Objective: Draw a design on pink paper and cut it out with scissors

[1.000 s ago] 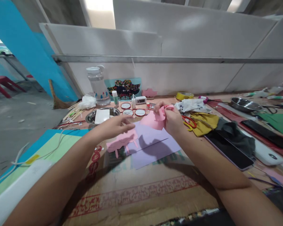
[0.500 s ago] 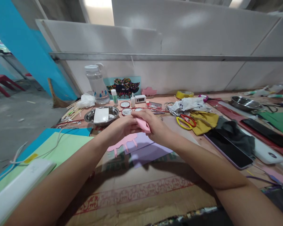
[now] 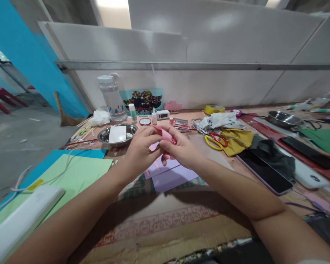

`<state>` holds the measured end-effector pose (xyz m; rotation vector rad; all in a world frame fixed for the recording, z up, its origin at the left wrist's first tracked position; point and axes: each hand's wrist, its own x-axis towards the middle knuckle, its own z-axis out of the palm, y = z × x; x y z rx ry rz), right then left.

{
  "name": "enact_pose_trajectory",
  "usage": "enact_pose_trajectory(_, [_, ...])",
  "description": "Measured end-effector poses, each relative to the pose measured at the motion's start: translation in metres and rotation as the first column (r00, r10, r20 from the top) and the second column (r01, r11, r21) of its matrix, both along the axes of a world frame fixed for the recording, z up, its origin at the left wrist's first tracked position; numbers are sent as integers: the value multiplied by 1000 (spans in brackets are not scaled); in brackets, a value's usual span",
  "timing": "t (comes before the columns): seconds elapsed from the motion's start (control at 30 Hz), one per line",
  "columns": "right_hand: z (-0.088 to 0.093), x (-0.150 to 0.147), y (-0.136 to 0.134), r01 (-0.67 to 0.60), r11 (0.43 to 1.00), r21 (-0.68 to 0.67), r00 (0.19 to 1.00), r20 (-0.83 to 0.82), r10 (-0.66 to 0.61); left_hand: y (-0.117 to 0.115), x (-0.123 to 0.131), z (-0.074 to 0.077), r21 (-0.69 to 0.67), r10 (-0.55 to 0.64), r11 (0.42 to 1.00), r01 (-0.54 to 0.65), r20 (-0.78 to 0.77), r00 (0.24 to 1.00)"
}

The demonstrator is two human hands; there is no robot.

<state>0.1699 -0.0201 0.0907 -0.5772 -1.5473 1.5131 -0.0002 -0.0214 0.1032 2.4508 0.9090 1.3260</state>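
A piece of folded pink paper [image 3: 167,136] is held up between both hands over the middle of the work surface. My left hand [image 3: 143,146] grips its left side with fingers closed. My right hand [image 3: 183,149] pinches the right side, its thumb lying across the front. Beneath the hands lie sheets of purple paper [image 3: 173,179], with the thin strips of a pink paper cutout [image 3: 157,166] partly showing on top. My hands cover most of that cutout.
To the left are a steel bowl [image 3: 103,136], a water bottle [image 3: 114,101] and green paper [image 3: 82,176]. Scissors [image 3: 214,142], yellow cloth [image 3: 236,141] and a phone [image 3: 264,174] lie on the right. A glue stick [image 3: 132,113] and a decorated picture [image 3: 143,102] stand at the back.
My left hand has shifted a little and turned, its fingers now bent around the paper. The pink paper has been tilted up and looks more opened out. The view has moved slightly.
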Motion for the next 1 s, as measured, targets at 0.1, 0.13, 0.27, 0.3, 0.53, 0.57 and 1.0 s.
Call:
enact_pose_trajectory(0.1, [3, 6, 9, 196, 981, -13, 981, 2, -196, -3, -9, 13, -184, -119, 976, 114, -17, 993])
enact_pose_trajectory(0.13, [7, 12, 13, 250, 968, 15, 968, 9, -250, -2, -15, 18, -285, -133, 951, 123, -14, 991])
enact_pose_trajectory(0.27, [26, 37, 25, 420, 900, 112, 907, -62, -416, 16, -46, 27, -493, -25, 854, -166, -358, 933])
enact_pose_trajectory(0.3, [30, 42, 26, 442, 890, 108, 896, -92, -434, 22, -52, 25, -509, -57, 829, -231, -487, 871])
enact_pose_trajectory(0.53, [46, 54, 14, 413, 901, 130, 907, 32, -420, 50, -52, -16, -363, -65, 747, -557, -874, 482])
enact_pose_trajectory(0.57, [45, 55, 16, 398, 907, 139, 912, 50, -408, 51, -50, -20, -362, -72, 749, -555, -877, 475])
enact_pose_trajectory(1.0, [38, 65, 31, 286, 923, 257, 931, 153, -331, 57, -48, -44, -430, -61, 724, -540, -819, 570])
